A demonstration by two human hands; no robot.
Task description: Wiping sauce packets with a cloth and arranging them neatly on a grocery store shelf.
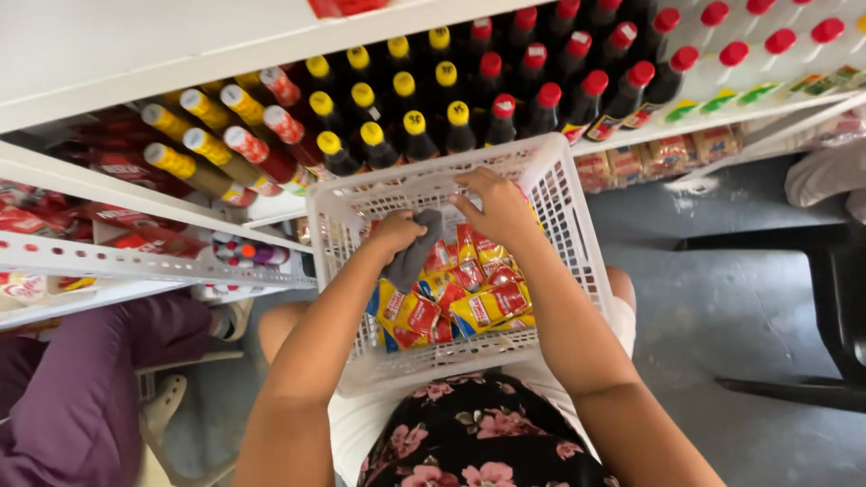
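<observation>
A white plastic basket (559, 194) rests on my lap, filled with several yellow and red sachets (469, 302). My left hand (395, 232) is inside the basket, closed on a grey cloth (413, 257) that hangs down over the sachets. My right hand (494, 206) reaches into the far part of the basket, fingers bent toward its back wall; I cannot tell if it grips anything.
White shelves (135, 261) hold rows of dark bottles with yellow caps (365, 135) and red caps (550, 95), plus packets lower down. A person in purple trousers (81, 388) sits at the left. A black chair frame (830, 298) stands at the right on the grey floor.
</observation>
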